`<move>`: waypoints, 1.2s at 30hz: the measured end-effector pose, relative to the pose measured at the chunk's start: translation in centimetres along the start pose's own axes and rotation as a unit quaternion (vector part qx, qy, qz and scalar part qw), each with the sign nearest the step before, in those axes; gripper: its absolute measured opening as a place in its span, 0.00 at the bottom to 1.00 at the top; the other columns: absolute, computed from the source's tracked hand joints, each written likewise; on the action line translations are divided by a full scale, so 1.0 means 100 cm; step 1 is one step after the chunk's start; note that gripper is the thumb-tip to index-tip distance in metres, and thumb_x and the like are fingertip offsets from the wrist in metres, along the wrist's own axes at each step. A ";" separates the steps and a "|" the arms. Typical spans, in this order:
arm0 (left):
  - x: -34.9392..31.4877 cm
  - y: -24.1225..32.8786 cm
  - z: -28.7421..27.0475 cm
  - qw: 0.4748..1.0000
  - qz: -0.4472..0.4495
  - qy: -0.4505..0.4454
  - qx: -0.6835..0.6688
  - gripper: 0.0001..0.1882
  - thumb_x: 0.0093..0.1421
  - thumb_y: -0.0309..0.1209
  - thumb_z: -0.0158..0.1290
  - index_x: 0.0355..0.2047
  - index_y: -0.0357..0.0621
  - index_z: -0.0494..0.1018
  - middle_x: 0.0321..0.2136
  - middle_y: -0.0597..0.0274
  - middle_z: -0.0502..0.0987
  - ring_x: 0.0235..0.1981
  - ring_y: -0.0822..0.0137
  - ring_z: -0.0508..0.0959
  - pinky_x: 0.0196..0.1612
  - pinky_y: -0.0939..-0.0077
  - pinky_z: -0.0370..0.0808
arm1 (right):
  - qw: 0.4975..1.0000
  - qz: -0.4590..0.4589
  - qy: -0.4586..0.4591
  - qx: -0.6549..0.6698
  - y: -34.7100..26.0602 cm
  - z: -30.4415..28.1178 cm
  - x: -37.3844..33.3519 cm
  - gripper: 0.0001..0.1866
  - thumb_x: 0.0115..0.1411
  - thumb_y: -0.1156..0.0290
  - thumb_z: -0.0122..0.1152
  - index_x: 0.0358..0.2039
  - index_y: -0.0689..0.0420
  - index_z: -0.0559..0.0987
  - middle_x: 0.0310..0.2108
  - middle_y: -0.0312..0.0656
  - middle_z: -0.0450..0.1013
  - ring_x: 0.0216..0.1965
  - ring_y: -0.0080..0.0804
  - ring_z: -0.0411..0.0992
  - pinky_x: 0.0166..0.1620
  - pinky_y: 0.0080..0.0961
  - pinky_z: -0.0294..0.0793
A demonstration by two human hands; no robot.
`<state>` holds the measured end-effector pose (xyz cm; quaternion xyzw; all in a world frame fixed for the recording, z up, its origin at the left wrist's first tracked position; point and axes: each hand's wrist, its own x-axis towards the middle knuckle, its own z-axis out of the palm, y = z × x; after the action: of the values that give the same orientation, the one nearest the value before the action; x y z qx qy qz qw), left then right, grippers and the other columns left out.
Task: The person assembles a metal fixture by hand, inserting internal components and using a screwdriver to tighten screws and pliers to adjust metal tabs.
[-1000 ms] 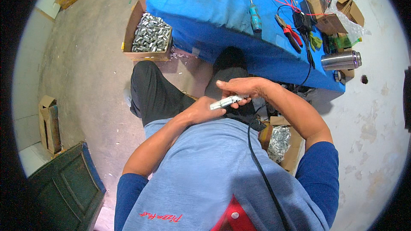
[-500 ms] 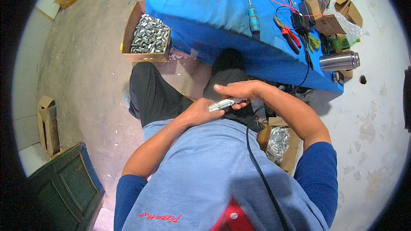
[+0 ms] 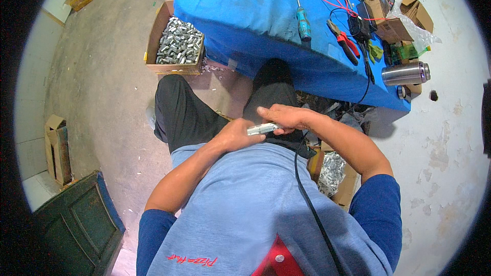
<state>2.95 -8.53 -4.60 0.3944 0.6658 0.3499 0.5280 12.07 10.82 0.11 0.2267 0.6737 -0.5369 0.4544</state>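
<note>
Over my lap, a short silvery-white bar-shaped piece (image 3: 262, 129) lies between my two hands; its exact kind is too small to make out. My left hand (image 3: 234, 135) is closed around its left end. At the other end my right hand (image 3: 289, 117) has its fingers curled on the piece, the thumb pointing left above it. My right fingers hide that end. A black cable (image 3: 313, 209) runs down over my apron (image 3: 225, 199) from near my right wrist.
Ahead stands a blue-covered table (image 3: 235, 5) with a screwdriver (image 3: 303, 23), red-handled pliers (image 3: 349, 48) and a steel flask (image 3: 405, 73). A carton (image 3: 153, 46) of small metal pieces sits at its left. Silvery parts (image 3: 332, 171) lie beside my right hip; a dark panel (image 3: 76, 225) stands lower left.
My right hand has slid slightly left along the silvery piece. The dark jagged edge seen near its right end is now covered. My left hand has barely moved.
</note>
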 end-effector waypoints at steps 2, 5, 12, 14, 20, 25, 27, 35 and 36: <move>-0.002 0.000 0.005 0.999 0.015 0.025 0.023 0.22 0.53 0.47 0.61 0.31 0.36 0.79 0.23 0.50 0.79 0.27 0.59 0.79 0.32 0.64 0.73 | 0.994 0.006 0.035 -0.108 -0.001 0.003 0.001 0.46 0.64 0.31 0.26 0.19 0.61 0.78 0.14 0.40 0.69 0.14 0.30 0.67 0.20 0.31 0.67; -0.003 0.000 0.008 0.998 0.032 0.037 0.038 0.22 0.52 0.48 0.62 0.31 0.38 0.79 0.24 0.48 0.80 0.29 0.54 0.81 0.34 0.61 0.74 | 0.952 -0.088 0.091 -0.279 0.003 0.009 0.000 0.50 0.62 0.29 0.22 0.16 0.63 0.77 0.14 0.44 0.70 0.18 0.36 0.71 0.28 0.37 0.72; -0.007 0.008 -0.001 0.998 0.008 0.019 0.067 0.21 0.52 0.48 0.62 0.32 0.39 0.79 0.25 0.47 0.79 0.29 0.52 0.80 0.34 0.60 0.74 | 0.997 -0.043 0.063 -0.018 0.013 0.015 -0.002 0.49 0.62 0.29 0.19 0.22 0.61 0.78 0.12 0.37 0.68 0.14 0.28 0.66 0.21 0.29 0.64; -0.009 0.014 -0.003 0.997 0.005 0.016 0.070 0.21 0.52 0.48 0.62 0.32 0.40 0.79 0.25 0.46 0.79 0.29 0.51 0.80 0.34 0.59 0.74 | 0.998 -0.032 0.046 0.000 0.011 0.013 -0.006 0.48 0.63 0.29 0.19 0.24 0.59 0.78 0.12 0.35 0.67 0.13 0.23 0.64 0.19 0.25 0.61; -0.008 0.013 0.003 0.994 0.036 0.084 0.055 0.20 0.52 0.46 0.62 0.31 0.39 0.79 0.24 0.45 0.78 0.29 0.48 0.80 0.33 0.58 0.73 | 0.997 -0.004 0.058 0.043 -0.004 -0.004 -0.021 0.49 0.58 0.25 0.19 0.28 0.59 0.76 0.14 0.34 0.69 0.12 0.19 0.63 0.17 0.21 0.62; -0.011 0.021 0.000 0.990 0.023 0.132 0.046 0.19 0.53 0.44 0.61 0.30 0.37 0.78 0.24 0.44 0.77 0.28 0.49 0.79 0.33 0.58 0.73 | 0.991 -0.048 0.112 -0.055 -0.008 -0.013 -0.032 0.43 0.65 0.34 0.28 0.18 0.58 0.76 0.13 0.36 0.69 0.15 0.26 0.66 0.21 0.27 0.65; -0.011 0.024 -0.001 0.990 0.018 0.133 0.043 0.20 0.54 0.44 0.61 0.30 0.36 0.78 0.23 0.45 0.77 0.27 0.51 0.79 0.32 0.60 0.73 | 0.970 -0.160 0.146 -0.113 0.005 -0.015 -0.021 0.41 0.66 0.36 0.31 0.15 0.58 0.75 0.12 0.37 0.68 0.16 0.29 0.66 0.22 0.30 0.65; 0.001 0.015 -0.002 0.992 0.069 0.031 -0.101 0.23 0.58 0.46 0.56 0.39 0.34 0.76 0.26 0.49 0.78 0.30 0.60 0.78 0.36 0.63 0.73 | 0.967 -0.146 0.177 -0.110 -0.024 -0.034 -0.040 0.38 0.65 0.36 0.40 0.10 0.56 0.67 0.10 0.31 0.59 0.14 0.20 0.57 0.19 0.24 0.57; 0.002 0.018 -0.005 0.990 0.089 0.028 -0.109 0.24 0.61 0.46 0.54 0.39 0.33 0.75 0.25 0.55 0.76 0.29 0.64 0.75 0.35 0.65 0.72 | 0.970 -0.133 0.166 -0.114 -0.028 -0.042 -0.043 0.38 0.65 0.36 0.41 0.10 0.55 0.67 0.10 0.31 0.59 0.14 0.20 0.57 0.19 0.24 0.57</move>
<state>2.69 -7.55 -2.96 0.3820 0.6007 0.4767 0.5157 10.35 14.61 5.24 0.1680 0.8206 -0.4669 0.2835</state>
